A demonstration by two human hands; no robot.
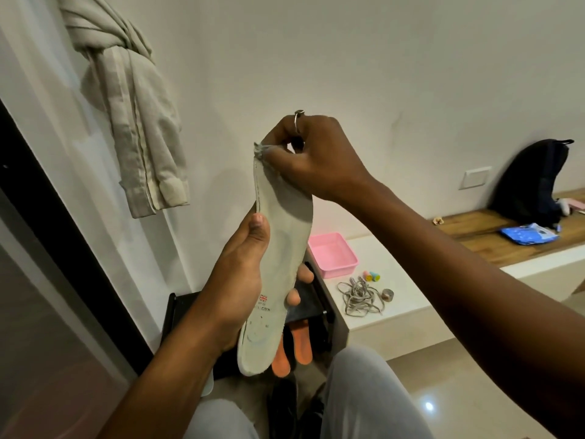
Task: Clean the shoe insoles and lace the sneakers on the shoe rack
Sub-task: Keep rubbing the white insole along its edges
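A long grey insole (278,267) stands upright in front of me, its heel end down and a small flag print near the heel. My left hand (240,274) grips it around the middle, thumb on the front face. My right hand (310,153), wearing a ring, pinches the frayed toe end at the top. Below the insole, two orange insoles (300,346) lie on the black shoe rack (180,315). A tangle of grey laces (359,296) lies on the white ledge to the right. Dark shoes (285,403) sit on the floor between my knees.
A pink plastic tub (332,255) stands on the white ledge (395,299), with small coloured caps (372,276) and a metal ring (387,295) near the laces. A black backpack (531,182) and a blue packet (528,234) rest on the wooden bench at right. Beige cloth (139,122) hangs at left.
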